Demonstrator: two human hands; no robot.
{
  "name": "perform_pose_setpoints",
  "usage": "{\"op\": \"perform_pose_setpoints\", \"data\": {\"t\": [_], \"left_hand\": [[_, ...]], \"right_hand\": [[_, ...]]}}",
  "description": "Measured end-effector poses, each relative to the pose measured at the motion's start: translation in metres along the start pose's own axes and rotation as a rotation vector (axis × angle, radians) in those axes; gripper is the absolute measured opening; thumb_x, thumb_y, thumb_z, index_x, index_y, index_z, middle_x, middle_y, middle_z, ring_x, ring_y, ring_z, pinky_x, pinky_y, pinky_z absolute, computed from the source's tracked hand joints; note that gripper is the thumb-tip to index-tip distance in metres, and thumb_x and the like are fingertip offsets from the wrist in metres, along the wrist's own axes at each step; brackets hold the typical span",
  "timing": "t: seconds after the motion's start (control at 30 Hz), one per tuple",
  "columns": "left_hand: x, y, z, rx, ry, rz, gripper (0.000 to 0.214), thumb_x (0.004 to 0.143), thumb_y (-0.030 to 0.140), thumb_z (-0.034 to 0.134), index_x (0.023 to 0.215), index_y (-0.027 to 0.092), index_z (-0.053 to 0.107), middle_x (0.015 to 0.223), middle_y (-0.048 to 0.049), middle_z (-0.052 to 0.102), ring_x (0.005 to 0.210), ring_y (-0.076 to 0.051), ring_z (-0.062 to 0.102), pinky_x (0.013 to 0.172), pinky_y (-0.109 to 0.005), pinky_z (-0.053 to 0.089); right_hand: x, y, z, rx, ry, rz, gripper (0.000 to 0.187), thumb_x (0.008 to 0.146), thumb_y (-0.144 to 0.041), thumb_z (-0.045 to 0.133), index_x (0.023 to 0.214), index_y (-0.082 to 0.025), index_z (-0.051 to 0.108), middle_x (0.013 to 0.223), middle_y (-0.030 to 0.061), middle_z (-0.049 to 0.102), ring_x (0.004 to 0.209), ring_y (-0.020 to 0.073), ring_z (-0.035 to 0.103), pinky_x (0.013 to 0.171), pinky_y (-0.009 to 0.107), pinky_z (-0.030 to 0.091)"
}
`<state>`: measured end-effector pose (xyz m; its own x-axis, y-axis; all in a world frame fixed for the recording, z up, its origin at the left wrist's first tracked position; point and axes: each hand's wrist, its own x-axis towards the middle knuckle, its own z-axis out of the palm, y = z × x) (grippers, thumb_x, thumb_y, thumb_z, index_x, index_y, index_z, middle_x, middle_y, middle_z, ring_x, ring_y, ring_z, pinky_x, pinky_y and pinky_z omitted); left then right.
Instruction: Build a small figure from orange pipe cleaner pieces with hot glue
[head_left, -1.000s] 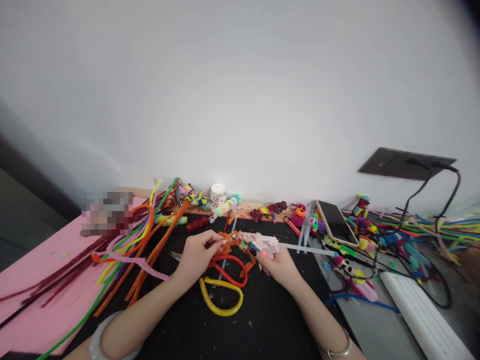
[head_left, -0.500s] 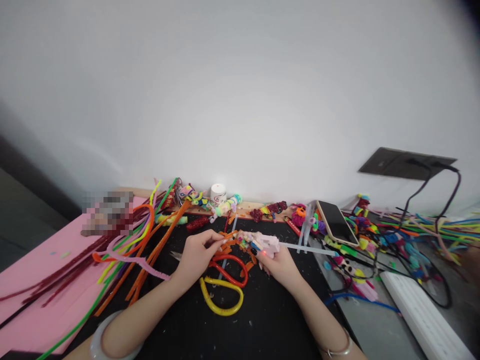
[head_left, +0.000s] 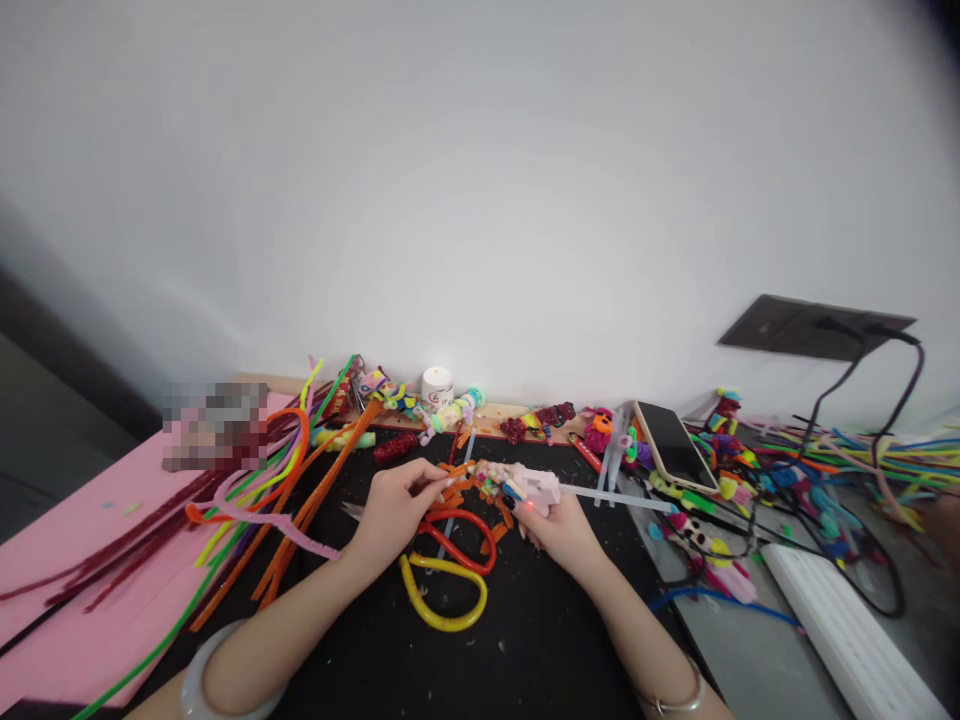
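From where I stand, the left hand (head_left: 401, 505) pinches an orange fuzzy stick (head_left: 459, 470) between thumb and fingertips above the black mat (head_left: 555, 640), seemingly to steady it by the front end of the pink glue gun (head_left: 541, 488). The right hand (head_left: 561, 532) is closed round that gun, its glue stick (head_left: 611, 496) jutting clear behind; whether gun and fuzzy stick touch, I can't tell. Scissors (head_left: 442, 624) lie just below, handles nearest the person, perhaps for easy reach.
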<state>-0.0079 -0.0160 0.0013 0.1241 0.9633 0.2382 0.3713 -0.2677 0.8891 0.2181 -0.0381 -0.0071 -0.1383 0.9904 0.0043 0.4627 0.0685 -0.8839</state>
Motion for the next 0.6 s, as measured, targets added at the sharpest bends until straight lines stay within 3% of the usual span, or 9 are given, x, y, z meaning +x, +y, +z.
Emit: {"op": "perform_pose_setpoints", "data": {"t": [0.2,0.33,0.6], "left_hand": [[0.0004,0.0009,-0.0003,0.004,0.005,-0.003,0.018,0.078,0.028,0.060,0.068,0.015,0.065,0.061,-0.0006,0.064,0.058,-0.014,0.058,0.058,-0.023,0.045],[0.0007,0.0007,-0.0006,0.002,-0.001,-0.002,0.017,0.079,0.027,0.059,0.068,0.015,0.065,0.061,-0.0005,0.064,0.059,-0.014,0.058,0.058,-0.023,0.044],[0.0008,-0.0001,-0.0011,-0.004,-0.006,-0.026,0.018,0.079,0.029,0.060,0.069,0.015,0.065,0.061,-0.0003,0.064,0.059,-0.014,0.059,0.059,-0.023,0.044]], "right_hand": [[-0.0008,-0.0034,-0.0009,0.017,0.016,0.052,0.014,0.074,-0.024,0.054,0.063,-0.018,0.058,0.039,-0.0057,0.048,0.035,0.0091,0.043,0.037,0.018,0.033],[-0.0012,-0.0058,-0.0011,0.020,0.009,0.064,0.012,0.075,-0.024,0.053,0.075,-0.016,0.063,0.039,-0.0061,0.048,0.034,0.0090,0.042,0.037,0.018,0.033],[-0.0003,-0.0043,-0.0019,0.008,0.024,0.058,0.029,0.075,-0.025,0.054,0.100,-0.014,0.065,0.044,-0.0051,0.052,0.036,0.0102,0.044,0.038,0.019,0.035]]}}
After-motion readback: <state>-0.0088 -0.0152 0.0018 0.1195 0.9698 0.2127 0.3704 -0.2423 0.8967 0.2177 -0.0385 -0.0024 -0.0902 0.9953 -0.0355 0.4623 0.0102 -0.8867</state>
